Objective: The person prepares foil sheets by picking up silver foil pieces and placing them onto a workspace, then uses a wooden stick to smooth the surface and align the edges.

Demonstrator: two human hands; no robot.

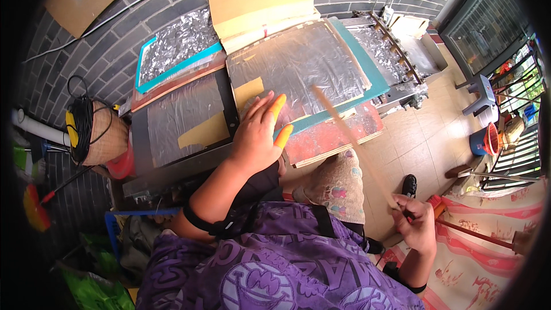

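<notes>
My left hand (258, 133), with yellow finger cots on two fingers, lies with spread fingers at the near left corner of a stack of thin silvery sheets (297, 64). Tan paper (249, 89) shows under the sheets, and a teal ribbed mat (361, 94) lies beneath the stack. My right hand (415, 221) grips the near end of a long thin wooden stick (357, 144), blurred, whose far end is over the silvery stack. Left of that stack, another silvery sheet (185, 116) with a tan paper patch lies on a dark board (140, 137).
A turquoise-edged tray (181, 68) holds crumpled silvery flakes. Behind the stack sits a pile of tan paper (262, 4). A metal frame (396, 51) with flakes stands to the right. Coiled black cable (82, 116) hangs on a basket (105, 137). A grey stool (480, 94) and blue bucket (482, 140) stand right.
</notes>
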